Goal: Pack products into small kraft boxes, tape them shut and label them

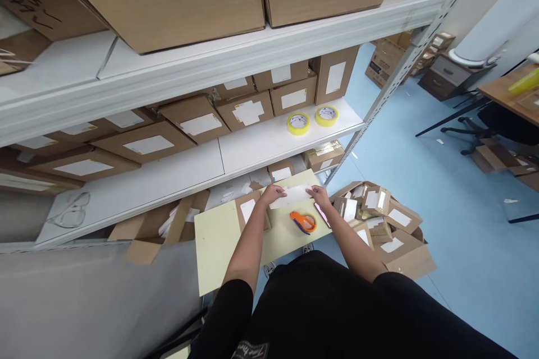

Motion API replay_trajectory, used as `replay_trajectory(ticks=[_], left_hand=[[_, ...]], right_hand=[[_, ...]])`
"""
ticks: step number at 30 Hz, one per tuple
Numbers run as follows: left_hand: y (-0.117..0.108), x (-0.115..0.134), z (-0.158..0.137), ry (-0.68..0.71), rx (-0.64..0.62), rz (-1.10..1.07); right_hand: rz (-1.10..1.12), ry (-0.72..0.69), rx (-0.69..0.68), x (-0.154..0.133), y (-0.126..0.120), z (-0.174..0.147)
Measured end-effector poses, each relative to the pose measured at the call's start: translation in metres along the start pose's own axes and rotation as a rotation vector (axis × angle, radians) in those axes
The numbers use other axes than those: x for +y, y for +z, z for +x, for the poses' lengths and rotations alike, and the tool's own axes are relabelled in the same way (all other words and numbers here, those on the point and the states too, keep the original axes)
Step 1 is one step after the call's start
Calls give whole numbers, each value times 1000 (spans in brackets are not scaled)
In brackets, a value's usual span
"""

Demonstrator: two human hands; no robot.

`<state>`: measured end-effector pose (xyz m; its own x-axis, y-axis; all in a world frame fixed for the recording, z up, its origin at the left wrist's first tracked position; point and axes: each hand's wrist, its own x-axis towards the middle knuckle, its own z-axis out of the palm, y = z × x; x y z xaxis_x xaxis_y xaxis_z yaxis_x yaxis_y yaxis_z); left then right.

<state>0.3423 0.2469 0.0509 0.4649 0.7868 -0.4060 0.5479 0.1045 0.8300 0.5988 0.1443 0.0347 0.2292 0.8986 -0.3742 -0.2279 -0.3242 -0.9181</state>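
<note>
Between my two hands a white paper label [296, 194] is held out over the pale yellow table [217, 247]. My left hand [273, 194] pinches its left end. My right hand [319, 194] grips the right end with closed fingers. Just below the label lies an orange tape dispenser [302, 222] with a roll of tape in it. A phone [322, 214] with a lit screen rests beside my right wrist. Partly behind my left forearm sits a cardboard box [245, 208] with a white label on it.
Clear tape rolls [298, 123] stand on the white shelf [261, 140], in front of several labelled boxes [248, 112]. To the right, a large carton [410, 258] on the floor is heaped with small parcels. An open box [155, 227] is at left. A metal upright [391, 78] rises at right.
</note>
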Motion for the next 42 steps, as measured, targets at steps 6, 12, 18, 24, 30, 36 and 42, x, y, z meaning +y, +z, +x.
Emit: replay_trajectory(ticks=[6,12,18,24,30,36,42], left_hand=[[-4,11,0,17,-21,-63],[-17,3,5,33,33,-168],[11,14,19,22,113,-117],[25,30,-6,69,350,-168],[2,9,-97,82,223,-321],[12,-24,-180,-158,412,-471],[-9,-48,-242,-99,529,-612]], right_hand=[[39,-4,4,-14,-2,0],[173,-4,140,-14,-25,-7],[184,-16,22,-29,-24,-12],[148,-52,-135,-48,2,-15],[74,-96,-333,-58,53,-18],[111,-52,-557,-46,144,-49],[108,-6,-496,-31,200,-83]])
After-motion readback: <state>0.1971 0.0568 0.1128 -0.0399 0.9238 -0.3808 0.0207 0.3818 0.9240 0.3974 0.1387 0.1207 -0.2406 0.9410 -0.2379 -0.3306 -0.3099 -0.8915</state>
